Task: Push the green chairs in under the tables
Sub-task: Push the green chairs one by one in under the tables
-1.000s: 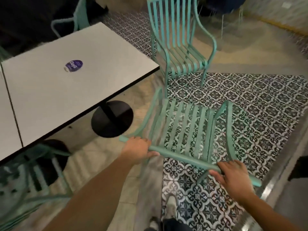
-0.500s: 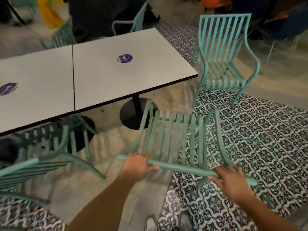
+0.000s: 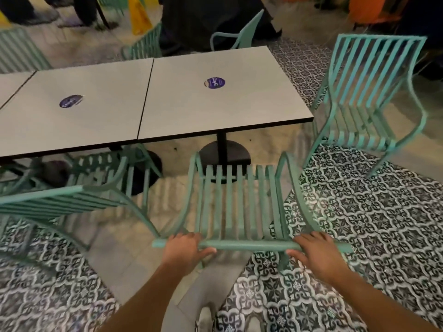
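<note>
With the left hand (image 3: pixel 184 248) and right hand (image 3: pixel 316 255) both gripping its top rail, the held chair (image 3: pixel 236 200) faces the worktop (image 3: pixel 191 111) but is not yet under, one neighbour (image 3: pixel 79 188) looks partly tucked, and another (image 3: pixel 369 97) stands clear.

Open floor betw. held chair (image 3: pixel 236 202) & table (image 3: pixel 215 109); pedestal base (image 3: pixel 224 153) dead ahead.

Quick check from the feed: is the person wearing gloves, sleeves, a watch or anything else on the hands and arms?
No. The left hand and right hand are bare, with no gloves, rings or wristbands showing. Both forearms are uncovered right to the bottom edge of the frame, so no sleeve is in view.
</note>
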{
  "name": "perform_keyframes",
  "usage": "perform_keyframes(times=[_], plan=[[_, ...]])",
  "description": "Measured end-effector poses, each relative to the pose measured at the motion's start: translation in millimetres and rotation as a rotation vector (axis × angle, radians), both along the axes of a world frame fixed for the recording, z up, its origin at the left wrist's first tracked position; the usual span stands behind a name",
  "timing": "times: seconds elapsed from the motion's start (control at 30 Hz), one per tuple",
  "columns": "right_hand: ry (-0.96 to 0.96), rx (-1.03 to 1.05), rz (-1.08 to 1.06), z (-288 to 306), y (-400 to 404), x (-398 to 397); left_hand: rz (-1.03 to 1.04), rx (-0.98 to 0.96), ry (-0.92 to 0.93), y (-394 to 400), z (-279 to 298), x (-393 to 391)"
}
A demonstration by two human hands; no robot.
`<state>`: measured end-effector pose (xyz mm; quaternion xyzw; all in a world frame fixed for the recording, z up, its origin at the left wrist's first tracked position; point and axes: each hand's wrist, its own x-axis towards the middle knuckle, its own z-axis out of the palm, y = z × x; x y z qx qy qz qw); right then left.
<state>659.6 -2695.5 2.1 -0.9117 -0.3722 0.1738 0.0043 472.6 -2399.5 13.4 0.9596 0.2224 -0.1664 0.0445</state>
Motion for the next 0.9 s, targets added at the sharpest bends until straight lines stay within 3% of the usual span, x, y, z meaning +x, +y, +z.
perform_keyframes(times=[0.3, 0.4, 0.5, 0.57, 0.6, 0.67, 0.77, 0.83, 0.9], plan=[[-0.065, 0.015, -0.013, -13.9, 8.3, 11.0, 0.062, 0.001, 0.018, 1.7, -4.5, -8.5], [-0.095, 0.045, -0.07, -21.1, 5.1, 14.2, 0.172, -0.054, -0.021, 11.6, -15.1, -14.7], [-0.137, 0.124, -0.368, -24.0, 3.3, 16.1, 0.409, -0.052, -0.147, 28.5, -23.9, -28.2], [-0.1, 0.384, -0.796, -15.9, 4.8, 12.6, 0.697, -0.106, -0.242, 39.1, -31.0, -37.3], [-0.004, 0.565, -1.081, -8.2, 6.1, 11.2, 0.888, -0.202, -0.299, 42.5, -33.9, -41.2], [0.389, 0.839, -1.572, 0.3, 11.5, 11.7, 1.32, -0.566, -0.418, 44.6, -37.1, -44.2], [1.08, 1.137, -1.799, 8.8, 22.2, 19.3, 1.803, -1.257, -0.598, 30.3, -30.2, -31.6], [1.172, 1.223, -1.903, 7.8, 28.7, 30.6, 1.932, -1.469, -0.73, 22.3, -25.8, -16.0], [1.163, 1.224, -1.975, -1.0, 33.6, 38.4, 2.012, -1.53, -0.855, 18.6, -22.0, -3.5]])
